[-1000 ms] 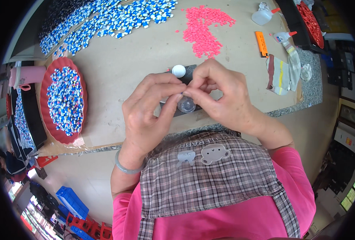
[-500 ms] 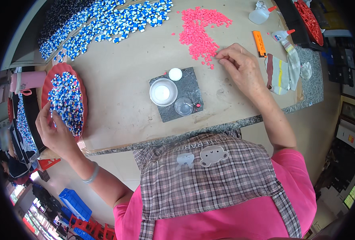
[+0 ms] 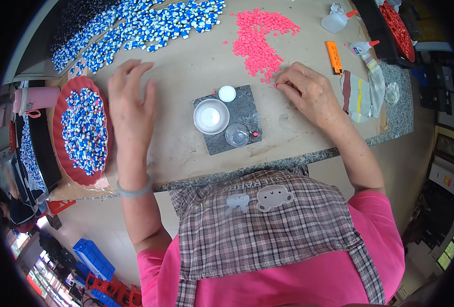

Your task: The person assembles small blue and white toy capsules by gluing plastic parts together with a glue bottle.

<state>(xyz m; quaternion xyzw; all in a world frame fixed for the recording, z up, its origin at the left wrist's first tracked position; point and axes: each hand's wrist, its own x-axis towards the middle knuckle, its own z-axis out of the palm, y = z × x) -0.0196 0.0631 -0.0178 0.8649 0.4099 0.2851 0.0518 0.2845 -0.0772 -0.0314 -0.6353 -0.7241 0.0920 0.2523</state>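
Observation:
My left hand (image 3: 131, 105) is over the table with its fingers apart and nothing in them, slightly blurred. Beside it lies a red fluted tray (image 3: 63, 153) full of small blue, white and pink pieces (image 3: 85, 128). My right hand (image 3: 309, 92) pinches a small pink piece (image 3: 276, 85) at the near end of a scattered pile of flat pink pieces (image 3: 257, 43). Between my hands a dark stone slab (image 3: 214, 145) carries a white dish (image 3: 196, 123), a white round cap (image 3: 227, 94) and a clear cup (image 3: 236, 135). A pink bit (image 3: 255, 134) sits beside the cup.
Blue and white pieces (image 3: 160, 28) spread across the far left. At the right are two glue bottles (image 3: 334, 23) with red tips, an orange box cutter (image 3: 334, 57) and a striped cloth (image 3: 360, 94). A pink cup (image 3: 38, 99) stands past the tray. The table's granite edge (image 3: 257, 165) is near me.
My left hand has left the tray and moved right and farther away over the table. My right hand has come slightly nearer, and a pink piece now shows at its fingertips.

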